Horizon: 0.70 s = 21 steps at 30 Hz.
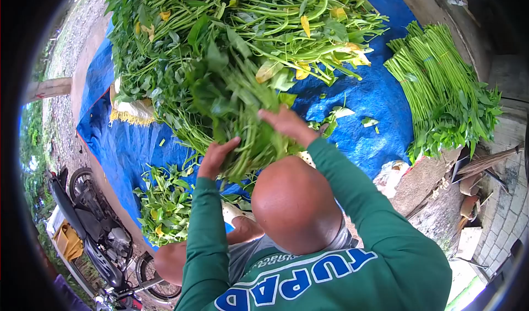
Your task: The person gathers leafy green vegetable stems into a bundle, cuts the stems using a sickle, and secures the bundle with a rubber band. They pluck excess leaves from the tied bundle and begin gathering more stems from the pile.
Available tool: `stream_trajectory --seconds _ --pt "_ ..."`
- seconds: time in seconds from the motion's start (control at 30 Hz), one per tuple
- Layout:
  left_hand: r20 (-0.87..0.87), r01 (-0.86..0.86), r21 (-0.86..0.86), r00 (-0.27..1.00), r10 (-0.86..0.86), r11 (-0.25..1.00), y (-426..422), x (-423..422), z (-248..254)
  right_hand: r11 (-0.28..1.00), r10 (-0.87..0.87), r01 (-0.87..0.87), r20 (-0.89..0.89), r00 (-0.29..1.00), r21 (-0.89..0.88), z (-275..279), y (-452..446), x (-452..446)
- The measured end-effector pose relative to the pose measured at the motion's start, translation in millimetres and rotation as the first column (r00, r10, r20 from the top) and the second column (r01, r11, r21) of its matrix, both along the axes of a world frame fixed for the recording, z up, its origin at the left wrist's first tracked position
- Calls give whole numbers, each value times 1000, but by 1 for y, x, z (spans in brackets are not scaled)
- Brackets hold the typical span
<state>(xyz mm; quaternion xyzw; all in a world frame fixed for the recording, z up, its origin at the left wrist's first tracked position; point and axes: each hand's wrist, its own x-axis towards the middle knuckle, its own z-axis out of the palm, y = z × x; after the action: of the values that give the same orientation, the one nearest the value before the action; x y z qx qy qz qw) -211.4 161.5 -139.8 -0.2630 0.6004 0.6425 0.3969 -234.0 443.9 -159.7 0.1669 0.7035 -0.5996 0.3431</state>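
Observation:
A loose bunch of water spinach (250, 104), blurred by motion, is between my two hands over the blue tarp (380, 98). My left hand (216, 157) grips the stems from the near left side, its thumb lying across them. From the right, my right hand (287, 124) closes on the same bunch; the stems hide some of its fingers. Beyond both hands spreads a large heap of water spinach (220, 13), tangled and with some yellow leaves. Loose leaves (165, 200) make a smaller pile to the left of my left arm.
Neatly tied bundles of green stems (435, 79) lie at the tarp's right edge. A pale sack with a yellow fringe (132, 110) shows under the heap. A motorcycle (104, 234) stands at lower left. A wooden post (52, 89) is at far left, and a block wall (501, 206) at right.

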Motion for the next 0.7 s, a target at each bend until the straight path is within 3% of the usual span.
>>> stream_trajectory --seconds 0.1,0.17,0.23,0.27,0.33,0.37,0.43,0.47,0.57,0.6,0.63,0.7 --pt "49 25 -30 999 -24 999 -43 35 0 868 324 -257 -92 942 424 -4 -26 17" --pt "-14 67 -34 998 -68 997 -61 53 -26 890 246 -188 -90 965 416 -15 -29 18" --pt "-62 124 -107 989 -131 986 -59 53 -34 987 -94 86 54 994 134 -58 -20 12" --pt "-86 153 -157 982 -168 976 -47 47 -25 968 -246 250 88 965 -37 -62 -21 17" --pt "-64 283 -291 947 -314 914 -42 41 -15 772 -477 534 240 846 -346 -73 -29 31" --pt "17 420 -390 893 -449 819 -45 32 -9 706 -332 502 393 858 -499 -87 -24 26" --pt "219 659 -523 717 -662 540 -44 7 13 692 -178 432 443 879 -579 -56 -12 19" --pt "244 710 -434 686 -686 555 -55 0 -2 704 -129 411 465 876 -579 -57 -7 15" --pt "36 431 -461 882 -469 775 -37 -14 9 765 -15 328 493 870 -554 -63 0 -4" --pt "-177 300 -307 914 -364 903 -25 -11 11 800 -6 294 483 876 -523 -59 -1 -8" --pt "-238 151 -271 946 -219 950 -9 -11 14 832 3 258 469 883 -491 -52 -4 -14" --pt "-122 141 -359 973 -197 923 0 -22 21 755 0 252 384 923 -606 -52 -19 -10"
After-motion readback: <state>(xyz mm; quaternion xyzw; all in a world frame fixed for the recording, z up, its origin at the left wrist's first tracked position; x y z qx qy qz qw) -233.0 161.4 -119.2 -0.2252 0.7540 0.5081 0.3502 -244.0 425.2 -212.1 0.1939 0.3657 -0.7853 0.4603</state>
